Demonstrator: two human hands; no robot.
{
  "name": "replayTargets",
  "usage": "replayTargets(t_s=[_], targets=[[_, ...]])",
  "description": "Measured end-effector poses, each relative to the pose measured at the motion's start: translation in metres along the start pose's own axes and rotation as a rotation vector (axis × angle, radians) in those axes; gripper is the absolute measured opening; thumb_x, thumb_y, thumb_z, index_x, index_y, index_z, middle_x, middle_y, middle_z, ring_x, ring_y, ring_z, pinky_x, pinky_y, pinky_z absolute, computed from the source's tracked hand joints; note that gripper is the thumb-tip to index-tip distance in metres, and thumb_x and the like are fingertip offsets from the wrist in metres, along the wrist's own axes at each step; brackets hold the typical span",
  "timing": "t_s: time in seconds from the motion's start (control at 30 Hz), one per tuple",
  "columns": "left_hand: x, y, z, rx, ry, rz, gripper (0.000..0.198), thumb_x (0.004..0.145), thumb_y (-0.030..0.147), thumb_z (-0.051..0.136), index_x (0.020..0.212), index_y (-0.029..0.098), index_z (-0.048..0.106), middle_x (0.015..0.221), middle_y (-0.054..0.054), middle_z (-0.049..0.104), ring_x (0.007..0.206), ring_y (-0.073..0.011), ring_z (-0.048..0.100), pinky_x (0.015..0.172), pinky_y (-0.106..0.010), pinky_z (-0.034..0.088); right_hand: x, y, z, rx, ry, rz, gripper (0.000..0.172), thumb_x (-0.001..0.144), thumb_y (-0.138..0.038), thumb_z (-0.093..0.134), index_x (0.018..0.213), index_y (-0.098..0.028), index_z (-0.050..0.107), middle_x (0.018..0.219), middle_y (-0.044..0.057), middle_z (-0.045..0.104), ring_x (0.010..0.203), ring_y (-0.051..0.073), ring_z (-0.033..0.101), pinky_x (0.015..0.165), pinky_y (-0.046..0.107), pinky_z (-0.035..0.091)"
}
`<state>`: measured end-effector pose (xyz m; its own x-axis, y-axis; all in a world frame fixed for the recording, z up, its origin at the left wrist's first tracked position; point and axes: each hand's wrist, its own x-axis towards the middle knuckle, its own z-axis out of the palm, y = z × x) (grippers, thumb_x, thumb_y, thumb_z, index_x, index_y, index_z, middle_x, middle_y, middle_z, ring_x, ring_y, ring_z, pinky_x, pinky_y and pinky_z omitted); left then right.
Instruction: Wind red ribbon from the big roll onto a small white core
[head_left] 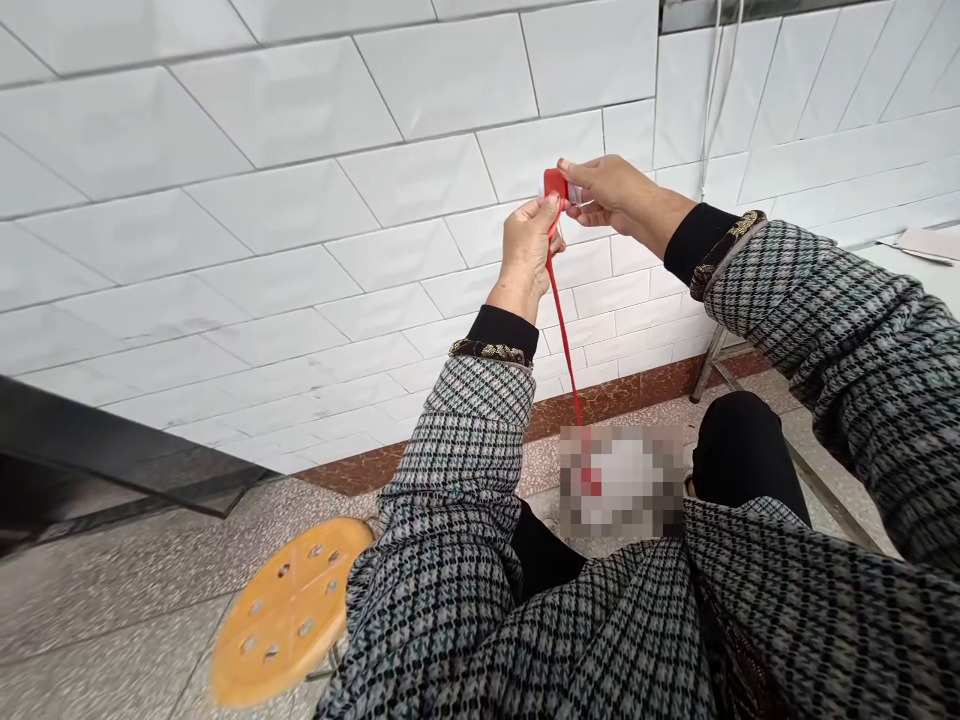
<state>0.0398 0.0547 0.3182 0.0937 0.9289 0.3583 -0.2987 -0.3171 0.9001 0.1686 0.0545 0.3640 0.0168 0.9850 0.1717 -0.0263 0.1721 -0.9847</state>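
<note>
Both of my hands are raised in front of the tiled wall. My right hand (596, 190) grips a small roll of red ribbon (555, 183) with white at its sides, thumb on top and fingers beneath. Just left of and below the roll, my left hand (529, 240) pinches the red ribbon (564, 335) between thumb and fingers. From there the ribbon hangs as a thin strip down toward the floor, where its lower end enters a blurred patch.
An orange round stool (289, 610) with holes stands at the lower left. A dark panel (150, 460) juts in at the left. At the right are a white table (900, 262) and metal legs (709, 365). My black-clad knee (742, 450) is below.
</note>
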Motion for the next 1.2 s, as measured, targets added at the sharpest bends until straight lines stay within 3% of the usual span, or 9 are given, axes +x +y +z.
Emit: replayTargets(t_s=[0.2,0.4,0.6,0.77,1.0,1.2], targets=[[0.002,0.002,-0.002,0.010,-0.028,0.065,0.045,0.081,0.062,0.075,0.073,0.020,0.062,0.047,0.008,0.034,0.040,-0.0061,0.030,0.049,-0.024,0.037,-0.009,-0.010,0.002,0.005,-0.032,-0.027,0.024,0.107,-0.031,0.060,0.093,-0.011,0.062,0.064,0.000,0.062,0.054,0.007,0.057,0.052,0.016,0.048],[0.002,0.003,-0.002,0.018,-0.008,0.091,0.042,0.088,0.058,0.071,0.072,0.020,0.064,0.048,0.007,0.030,0.040,-0.0062,0.025,0.046,-0.025,0.037,-0.012,-0.017,0.003,-0.005,-0.035,-0.048,0.026,0.107,-0.029,0.059,0.090,-0.010,0.062,0.064,0.002,0.063,0.051,0.007,0.057,0.047,0.015,0.049],[0.013,-0.003,-0.005,0.025,0.030,0.032,0.029,0.087,0.051,0.072,0.074,0.025,0.066,0.052,0.001,0.045,0.046,-0.0140,0.044,0.048,-0.030,0.043,-0.011,-0.019,0.004,0.022,0.000,-0.036,0.024,0.106,-0.029,0.060,0.095,-0.009,0.064,0.067,0.003,0.062,0.053,0.008,0.059,0.047,0.015,0.049],[0.015,-0.010,-0.005,-0.025,0.046,-0.011,0.020,0.087,0.038,0.075,0.077,0.022,0.067,0.063,-0.002,0.056,0.059,-0.0155,0.056,0.057,-0.028,0.046,-0.011,-0.019,-0.002,0.037,0.011,-0.042,0.024,0.106,-0.030,0.060,0.099,-0.007,0.067,0.073,0.004,0.062,0.052,0.007,0.057,0.047,0.015,0.050],[0.002,-0.023,0.003,-0.030,0.038,-0.054,0.024,0.092,0.039,0.069,0.074,0.023,0.064,0.052,0.004,0.039,0.044,-0.0104,0.039,0.050,-0.026,0.040,-0.004,-0.008,-0.009,0.089,0.029,0.022,0.024,0.105,-0.032,0.062,0.100,-0.009,0.064,0.073,0.003,0.059,0.056,0.008,0.057,0.048,0.014,0.051],[-0.011,-0.039,0.004,-0.043,0.044,-0.027,0.032,0.089,0.048,0.072,0.073,0.023,0.060,0.048,0.007,0.030,0.041,-0.0088,0.036,0.049,-0.024,0.039,-0.005,0.003,-0.012,0.123,-0.026,0.064,0.024,0.107,-0.033,0.058,0.099,-0.010,0.060,0.074,0.004,0.058,0.056,0.007,0.052,0.048,0.013,0.049]])
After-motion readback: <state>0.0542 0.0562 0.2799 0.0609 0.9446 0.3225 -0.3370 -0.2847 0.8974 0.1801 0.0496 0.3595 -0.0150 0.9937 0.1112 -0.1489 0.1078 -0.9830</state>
